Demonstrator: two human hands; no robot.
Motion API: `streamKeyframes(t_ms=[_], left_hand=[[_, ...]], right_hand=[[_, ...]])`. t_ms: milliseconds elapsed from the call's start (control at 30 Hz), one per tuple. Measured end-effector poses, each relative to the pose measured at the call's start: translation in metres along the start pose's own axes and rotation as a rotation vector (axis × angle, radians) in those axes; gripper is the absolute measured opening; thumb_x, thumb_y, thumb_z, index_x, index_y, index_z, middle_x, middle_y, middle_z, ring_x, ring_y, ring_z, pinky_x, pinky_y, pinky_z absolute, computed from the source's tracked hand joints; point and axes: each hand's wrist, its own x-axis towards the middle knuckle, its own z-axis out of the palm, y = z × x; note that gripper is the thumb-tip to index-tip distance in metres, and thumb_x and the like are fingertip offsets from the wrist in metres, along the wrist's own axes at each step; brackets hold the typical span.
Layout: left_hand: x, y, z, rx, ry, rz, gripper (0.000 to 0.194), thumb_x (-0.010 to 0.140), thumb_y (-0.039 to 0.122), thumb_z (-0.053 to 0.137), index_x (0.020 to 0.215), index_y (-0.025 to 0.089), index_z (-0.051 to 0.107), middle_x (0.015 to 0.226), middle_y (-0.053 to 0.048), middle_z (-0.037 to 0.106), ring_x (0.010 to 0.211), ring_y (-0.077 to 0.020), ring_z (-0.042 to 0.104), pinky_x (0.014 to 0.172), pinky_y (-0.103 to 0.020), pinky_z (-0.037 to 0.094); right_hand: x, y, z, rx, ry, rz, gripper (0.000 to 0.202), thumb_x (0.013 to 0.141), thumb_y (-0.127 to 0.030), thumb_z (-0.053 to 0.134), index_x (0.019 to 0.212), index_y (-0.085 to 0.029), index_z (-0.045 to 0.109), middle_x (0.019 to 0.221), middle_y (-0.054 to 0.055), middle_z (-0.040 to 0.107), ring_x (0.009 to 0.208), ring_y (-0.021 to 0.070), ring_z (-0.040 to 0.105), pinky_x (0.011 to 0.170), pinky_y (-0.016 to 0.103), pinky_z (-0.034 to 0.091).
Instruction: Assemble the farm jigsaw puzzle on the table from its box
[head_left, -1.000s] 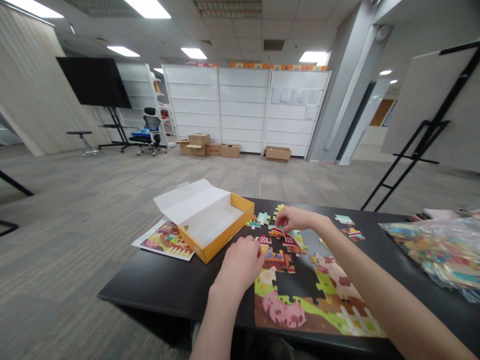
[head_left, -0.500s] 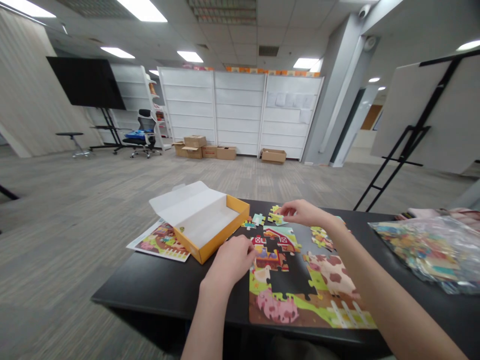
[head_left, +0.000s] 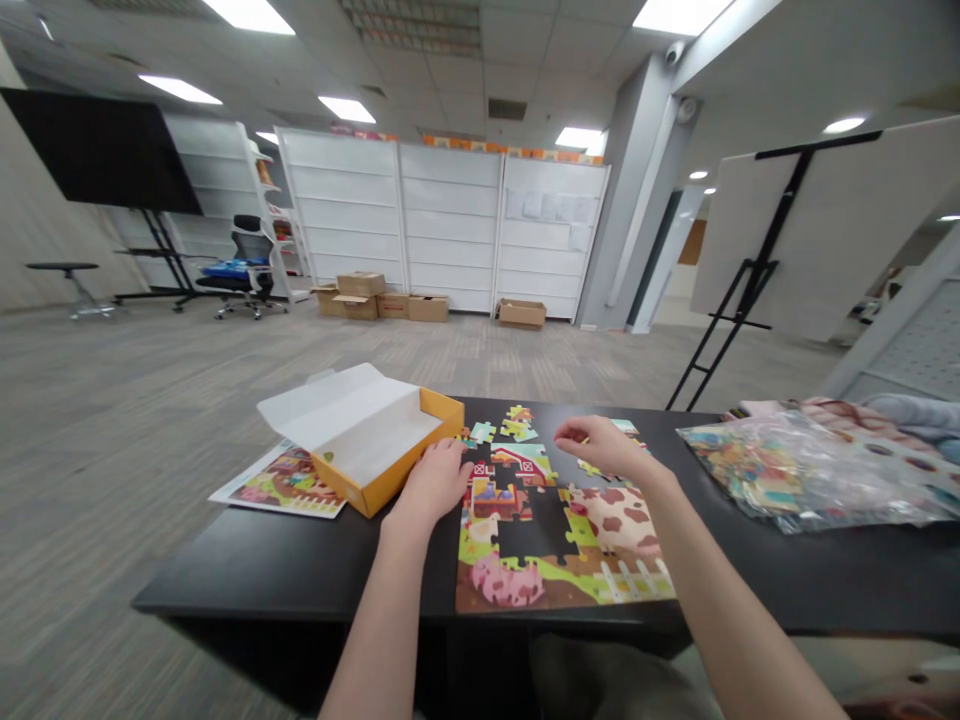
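Note:
A partly assembled farm jigsaw puzzle (head_left: 525, 590) lies on the black table, with a pig, a cow and a red barn on it. A gap of bare table shows in its middle. My left hand (head_left: 439, 478) rests with loosely extended fingers between the puzzle's left edge and the yellow box (head_left: 409, 465). Above the puzzle's upper right hovers my right hand (head_left: 600, 445), fingers loosely bent, nothing visible in them. Joined puzzle pieces (head_left: 517, 424) lie behind the barn, apart from both hands. Other loose pieces (head_left: 626, 430) are partly hidden behind my right hand.
The reference picture (head_left: 289, 485) lies left of the box, partly under it. A clear plastic bag of puzzle pieces (head_left: 795, 470) sits on the right, with folded cloths (head_left: 855, 420) behind. Beyond the black table (head_left: 300, 570) stand cardboard boxes (head_left: 360, 295) and an easel (head_left: 750, 280).
My right hand has moved right, away from the joined pieces behind the barn, which stay on the table. My left hand has shifted back towards the box. The view has turned right.

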Motion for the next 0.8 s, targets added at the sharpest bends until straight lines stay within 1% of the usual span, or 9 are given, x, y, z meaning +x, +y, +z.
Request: streamKeyframes(t_ms=[133,233,367,500,600,633,700,767,800], left_hand=[[0.010,-0.003,0.007,0.022,0.004,-0.010,0.040,0.097,0.026,0.048,0.133,0.009,0.055,0.135,-0.019,0.059,0.129,-0.0288,0.053,0.108,-0.039,0.040],[0.012,-0.003,0.011,0.046,0.001,-0.013,0.043,0.097,0.029,0.049,0.136,0.011,0.053,0.140,-0.019,0.057,0.131,-0.0296,0.053,0.108,-0.040,0.040],[0.011,0.001,0.014,0.086,-0.018,-0.022,0.043,0.097,0.031,0.050,0.136,0.014,0.054,0.142,-0.017,0.056,0.131,-0.0325,0.052,0.107,-0.045,0.041],[0.011,0.003,0.012,0.114,-0.014,-0.042,0.041,0.097,0.031,0.049,0.135,0.017,0.055,0.134,-0.016,0.061,0.124,-0.0340,0.056,0.102,-0.048,0.044],[0.011,0.003,0.010,0.135,-0.002,-0.058,0.038,0.098,0.025,0.046,0.133,0.018,0.058,0.127,-0.015,0.063,0.119,-0.0322,0.058,0.100,-0.045,0.045],[0.011,0.002,0.009,0.144,0.001,-0.064,0.038,0.097,0.023,0.045,0.132,0.017,0.058,0.127,-0.016,0.062,0.118,-0.0315,0.058,0.100,-0.044,0.045],[0.010,0.001,0.010,0.160,0.007,-0.076,0.040,0.097,0.019,0.044,0.135,0.018,0.056,0.135,-0.016,0.058,0.120,-0.0313,0.057,0.100,-0.043,0.045],[0.010,0.001,0.010,0.170,0.003,-0.081,0.042,0.097,0.018,0.043,0.137,0.019,0.055,0.143,-0.015,0.053,0.122,-0.0314,0.056,0.101,-0.043,0.046],[0.010,0.000,0.010,0.172,-0.003,-0.083,0.042,0.097,0.019,0.043,0.137,0.020,0.055,0.144,-0.014,0.053,0.122,-0.0314,0.056,0.101,-0.043,0.046]], right_hand=[[-0.004,-0.009,0.006,0.117,0.018,0.011,0.026,0.085,-0.040,0.058,0.087,-0.018,0.072,0.079,0.005,0.074,0.071,0.0174,0.064,0.066,0.028,0.049],[-0.009,-0.005,0.016,0.158,0.017,0.013,0.024,0.085,-0.038,0.059,0.085,-0.018,0.073,0.079,0.004,0.074,0.071,0.0172,0.064,0.068,0.029,0.050],[-0.017,0.006,0.025,0.196,0.027,0.050,0.023,0.084,-0.038,0.061,0.085,-0.019,0.073,0.079,0.005,0.075,0.071,0.0183,0.066,0.067,0.029,0.051],[-0.025,0.008,0.022,0.180,0.070,0.090,0.023,0.084,-0.038,0.061,0.085,-0.018,0.073,0.080,0.006,0.075,0.073,0.0198,0.067,0.068,0.031,0.052],[-0.029,0.003,0.020,0.153,0.066,0.114,0.022,0.084,-0.036,0.059,0.083,-0.019,0.072,0.079,0.006,0.075,0.070,0.0196,0.066,0.063,0.030,0.051],[-0.029,0.001,0.019,0.146,0.065,0.112,0.021,0.084,-0.035,0.059,0.083,-0.019,0.072,0.079,0.006,0.074,0.070,0.0195,0.066,0.063,0.029,0.050],[-0.030,-0.003,0.019,0.139,0.061,0.098,0.021,0.084,-0.035,0.057,0.083,-0.019,0.072,0.080,0.006,0.074,0.071,0.0194,0.066,0.063,0.029,0.050],[-0.030,-0.007,0.018,0.146,0.055,0.087,0.022,0.084,-0.035,0.056,0.085,-0.019,0.071,0.082,0.006,0.075,0.073,0.0194,0.066,0.066,0.030,0.050],[-0.031,-0.009,0.017,0.154,0.052,0.086,0.022,0.085,-0.035,0.056,0.085,-0.019,0.071,0.083,0.006,0.075,0.074,0.0194,0.066,0.067,0.030,0.050]])
